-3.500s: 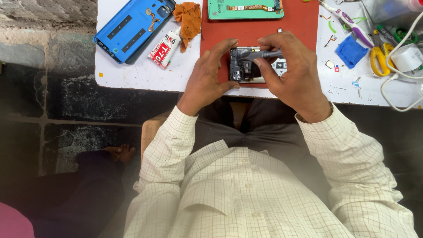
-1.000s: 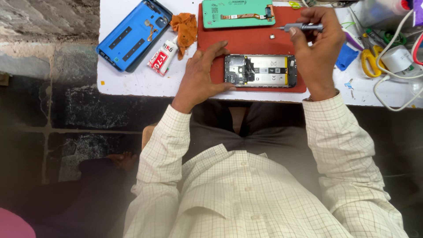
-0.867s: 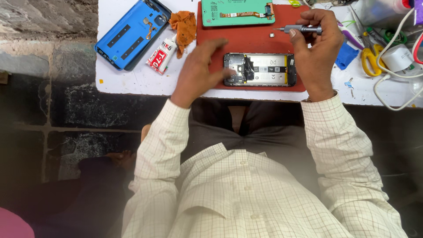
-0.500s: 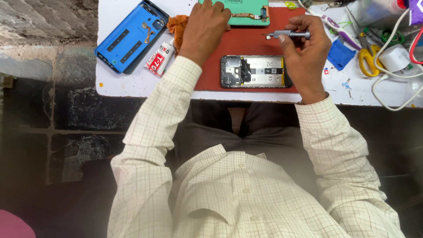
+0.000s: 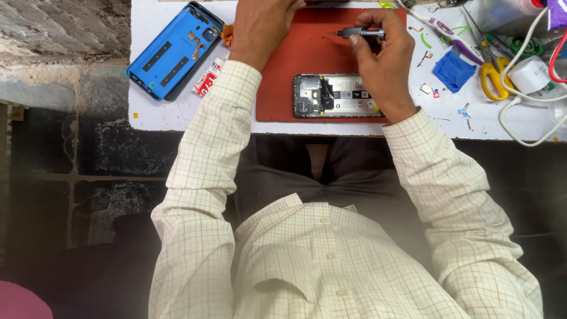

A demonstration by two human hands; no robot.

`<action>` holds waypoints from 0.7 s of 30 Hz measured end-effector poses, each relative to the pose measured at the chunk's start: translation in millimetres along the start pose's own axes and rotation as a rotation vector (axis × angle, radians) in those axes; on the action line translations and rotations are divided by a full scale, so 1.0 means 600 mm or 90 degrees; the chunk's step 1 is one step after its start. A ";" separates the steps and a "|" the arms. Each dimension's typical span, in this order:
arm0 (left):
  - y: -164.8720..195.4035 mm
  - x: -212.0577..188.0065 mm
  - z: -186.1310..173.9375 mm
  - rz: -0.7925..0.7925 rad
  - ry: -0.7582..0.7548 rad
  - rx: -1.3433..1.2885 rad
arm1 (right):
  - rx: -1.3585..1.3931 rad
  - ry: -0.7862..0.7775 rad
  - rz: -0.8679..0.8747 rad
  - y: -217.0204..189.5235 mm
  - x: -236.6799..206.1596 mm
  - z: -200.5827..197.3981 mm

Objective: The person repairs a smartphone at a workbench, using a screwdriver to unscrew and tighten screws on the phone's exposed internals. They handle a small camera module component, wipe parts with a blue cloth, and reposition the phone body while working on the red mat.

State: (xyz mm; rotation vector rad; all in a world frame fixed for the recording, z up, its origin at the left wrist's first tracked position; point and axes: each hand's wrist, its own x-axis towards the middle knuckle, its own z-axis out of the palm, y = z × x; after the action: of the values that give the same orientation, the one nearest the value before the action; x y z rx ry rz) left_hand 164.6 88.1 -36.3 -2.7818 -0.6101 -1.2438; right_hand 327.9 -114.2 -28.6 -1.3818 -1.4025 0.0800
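upper left of the frame: a blue back cover (image 5: 173, 52) lay tilted on the white table (image 5: 177, 112), inner face up. just right of it lay a small red-and-white tube (image 5: 208, 78), and above that an orange cloth (image 5: 227, 34) showed, partly hidden by the left wrist. upper centre: the left hand (image 5: 264, 25) reached to the top edge of the frame over the red mat (image 5: 277, 88); its fingers were cut off by the frame, so their grip could not be told. centre: an opened phone (image 5: 333, 95) lay flat on the mat's lower part, inner parts exposed, its right end under the right wrist. above it, the right hand (image 5: 383, 65) pinched a dark screwdriver (image 5: 359, 33) between thumb and fingertips, the tool lying level with its tip pointing left, above the mat and apart from the phone. right of the hand: a purple-and-white tool (image 5: 444, 32), a blue cloth square (image 5: 453, 70) and small loose parts lay on the table. upper right: yellow-handled scissors (image 5: 494, 74), a white charger (image 5: 528, 75) and white cable (image 5: 520, 127) lay near the table's edge. lower frame: the person's checked shirt sleeves filled the view.
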 end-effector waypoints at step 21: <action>0.162 -0.106 -0.070 -0.582 -0.024 -0.979 | 0.251 0.026 0.079 -0.105 -0.078 -0.048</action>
State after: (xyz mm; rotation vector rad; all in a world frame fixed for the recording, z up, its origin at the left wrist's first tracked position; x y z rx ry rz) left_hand 132.1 -31.1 -41.3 -3.6732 -1.5531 -2.7478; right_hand 292.9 -185.7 -3.3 -1.1311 -1.1891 0.3862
